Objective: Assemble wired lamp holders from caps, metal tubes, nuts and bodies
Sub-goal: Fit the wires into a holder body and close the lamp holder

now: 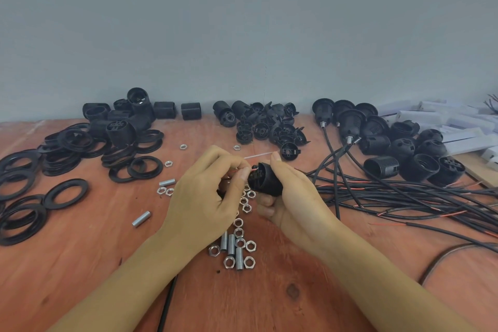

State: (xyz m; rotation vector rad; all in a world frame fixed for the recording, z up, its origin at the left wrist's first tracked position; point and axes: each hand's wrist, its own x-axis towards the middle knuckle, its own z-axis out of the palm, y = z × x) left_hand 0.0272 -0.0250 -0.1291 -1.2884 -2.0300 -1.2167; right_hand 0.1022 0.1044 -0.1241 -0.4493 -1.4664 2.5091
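My right hand (291, 197) grips a black lamp holder body (265, 179) above the middle of the wooden table (94, 264). My left hand (204, 197) pinches a thin red wire (234, 170) at the body's open end. A white wire (258, 155) sticks out from between my fingertips toward the right. Under my hands lie metal nuts (250, 246) and threaded metal tubes (231, 244). Black caps (272, 127) are piled at the back centre.
Black rings (66, 193) spread over the left side, with threaded bodies (118, 127) behind them. Wired holders (350, 124) and loose bodies (419, 167) sit at the right, their black cables (404, 197) running across the table. White boxes (463, 127) stand far right.
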